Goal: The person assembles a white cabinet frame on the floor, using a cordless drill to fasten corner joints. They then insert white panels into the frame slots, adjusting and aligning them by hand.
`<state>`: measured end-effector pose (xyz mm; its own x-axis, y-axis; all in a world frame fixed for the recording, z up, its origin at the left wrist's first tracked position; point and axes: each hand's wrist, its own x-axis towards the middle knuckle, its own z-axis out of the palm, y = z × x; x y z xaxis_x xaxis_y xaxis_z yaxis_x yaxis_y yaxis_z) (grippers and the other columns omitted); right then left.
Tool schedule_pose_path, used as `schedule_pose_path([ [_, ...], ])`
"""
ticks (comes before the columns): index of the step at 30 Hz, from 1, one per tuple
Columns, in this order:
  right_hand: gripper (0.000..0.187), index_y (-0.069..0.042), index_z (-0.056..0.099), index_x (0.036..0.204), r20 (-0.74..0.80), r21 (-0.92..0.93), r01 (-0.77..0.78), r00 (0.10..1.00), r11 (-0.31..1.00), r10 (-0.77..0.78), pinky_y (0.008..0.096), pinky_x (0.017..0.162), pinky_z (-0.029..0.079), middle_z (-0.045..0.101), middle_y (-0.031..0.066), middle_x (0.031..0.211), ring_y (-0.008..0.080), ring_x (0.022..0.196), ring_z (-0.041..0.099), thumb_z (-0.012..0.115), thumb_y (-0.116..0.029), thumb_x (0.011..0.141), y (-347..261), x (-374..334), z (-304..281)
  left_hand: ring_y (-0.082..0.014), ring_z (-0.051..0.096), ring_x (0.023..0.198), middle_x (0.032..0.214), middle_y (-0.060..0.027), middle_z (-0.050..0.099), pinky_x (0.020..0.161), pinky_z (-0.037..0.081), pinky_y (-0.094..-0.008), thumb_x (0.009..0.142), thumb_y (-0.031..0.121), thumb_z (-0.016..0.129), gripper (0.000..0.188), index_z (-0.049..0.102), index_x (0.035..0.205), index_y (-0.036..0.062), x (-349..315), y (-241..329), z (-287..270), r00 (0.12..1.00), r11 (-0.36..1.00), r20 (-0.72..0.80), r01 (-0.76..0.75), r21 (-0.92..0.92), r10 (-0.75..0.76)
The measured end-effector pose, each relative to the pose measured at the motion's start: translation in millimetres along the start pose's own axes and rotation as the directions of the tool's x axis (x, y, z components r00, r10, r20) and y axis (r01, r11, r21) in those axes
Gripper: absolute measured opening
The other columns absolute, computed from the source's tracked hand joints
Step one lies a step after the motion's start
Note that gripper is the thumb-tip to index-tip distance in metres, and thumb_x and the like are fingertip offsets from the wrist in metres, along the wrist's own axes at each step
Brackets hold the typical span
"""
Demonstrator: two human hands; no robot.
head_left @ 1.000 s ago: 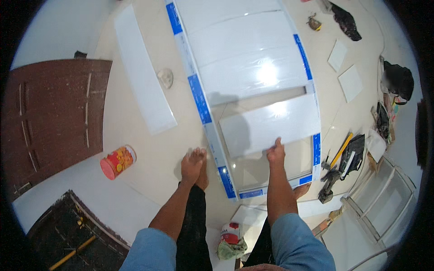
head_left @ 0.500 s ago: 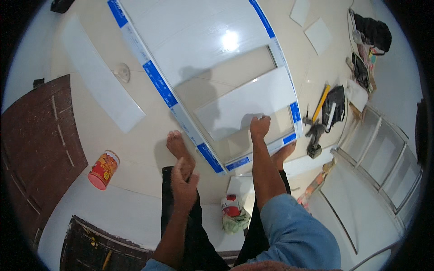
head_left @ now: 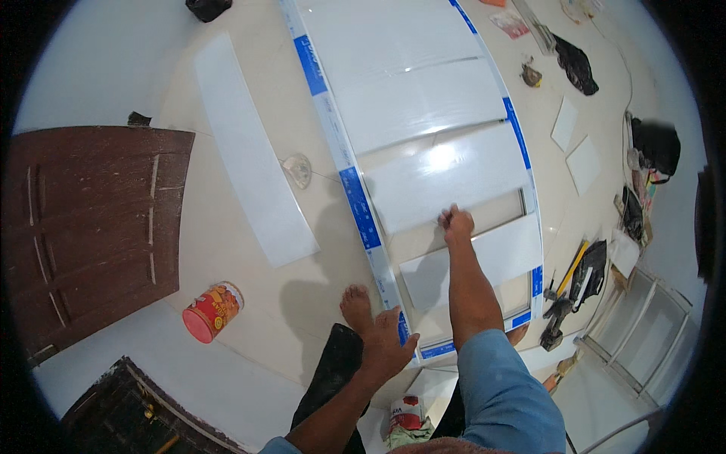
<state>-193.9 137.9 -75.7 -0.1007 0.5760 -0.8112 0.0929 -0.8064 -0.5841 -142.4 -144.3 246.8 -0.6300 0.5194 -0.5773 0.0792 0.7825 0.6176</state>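
A long white frame [head_left: 363,212] with blue-printed film strips along its sides lies on the floor, with several white panels set across it. My right hand [head_left: 457,224] reaches over the frame, its fingers curled together at the near edge of a white panel [head_left: 446,178]; what they hold, if anything, is hidden. Below that wrist is the nearest white panel [head_left: 503,250], with gaps showing floor on both sides of it. My left hand [head_left: 387,349] has its fingers apart beside the frame's near left corner and appears to hold nothing.
A loose white strip [head_left: 253,151] and a clear round lid-like piece [head_left: 297,171] lie left. A red tub [head_left: 213,312] lies tipped near a brown door [head_left: 106,234]. To the right are a power drill [head_left: 557,321], a yellow tool [head_left: 573,268], white tiles [head_left: 584,165] and a metal rack [head_left: 635,325].
My right hand has moved from the nearest panel to the edge of the panel beyond. My left hand has shifted toward the frame's corner. The view has shifted, showing more of the frame's far part.
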Motion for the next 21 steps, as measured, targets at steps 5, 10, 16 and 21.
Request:
schedule_pose_path([
  [5,0.021,0.004,0.054,0.120,-0.126,-0.049,-0.066,0.990,0.997,0.059,0.0460,0.067,0.068,0.067,0.0211,0.105,0.0345,0.087,0.073,0.059,0.001,0.100,-32.6,21.1,-82.1,-0.0437,0.055,0.132,0.129,-0.0274,0.060,0.113,0.045,-0.0531,0.089,0.021,0.081,0.069,0.051,0.143,-0.0080,36.1,7.9,-38.3,0.992,0.986,-0.077,-0.105,-0.130,0.095],
  [10,0.031,0.002,0.057,0.130,-0.059,-0.511,-0.056,0.998,0.858,0.029,0.0527,0.080,0.066,0.067,0.0210,0.117,0.0393,0.105,0.072,0.054,-0.015,0.104,-31.5,-85.1,-50.0,-0.0438,0.061,0.124,0.125,-0.0246,0.064,0.109,0.047,-0.0535,0.088,0.018,0.079,0.059,0.058,0.139,-0.0041,25.6,-43.6,-92.5,0.979,0.995,-0.206,-0.020,-0.097,0.000],
  [16,0.055,0.007,0.048,0.144,0.115,-0.774,-0.027,0.976,0.632,0.182,0.0513,0.081,0.066,0.065,0.0215,0.122,0.0354,0.102,0.072,0.071,-0.013,0.098,-116.5,-224.5,24.9,-0.0423,0.068,0.110,0.121,-0.0240,0.068,0.099,0.055,-0.0503,0.089,0.015,0.074,0.045,0.064,0.130,-0.0021,-106.5,-38.5,-177.9,0.942,0.945,-0.299,0.050,-0.324,-0.153],
  [21,0.052,0.006,0.052,0.140,0.102,-0.790,-0.047,0.973,0.612,0.206,0.0539,0.077,0.066,0.068,0.0227,0.117,0.0364,0.098,0.074,0.073,-0.011,0.096,-184.6,-295.3,36.3,-0.0430,0.068,0.111,0.115,-0.0244,0.071,0.098,0.055,-0.0512,0.085,0.022,0.078,0.037,0.073,0.116,0.0026,-152.4,-27.1,-274.1,0.978,0.987,0.129,0.162,0.009,-0.161],
])
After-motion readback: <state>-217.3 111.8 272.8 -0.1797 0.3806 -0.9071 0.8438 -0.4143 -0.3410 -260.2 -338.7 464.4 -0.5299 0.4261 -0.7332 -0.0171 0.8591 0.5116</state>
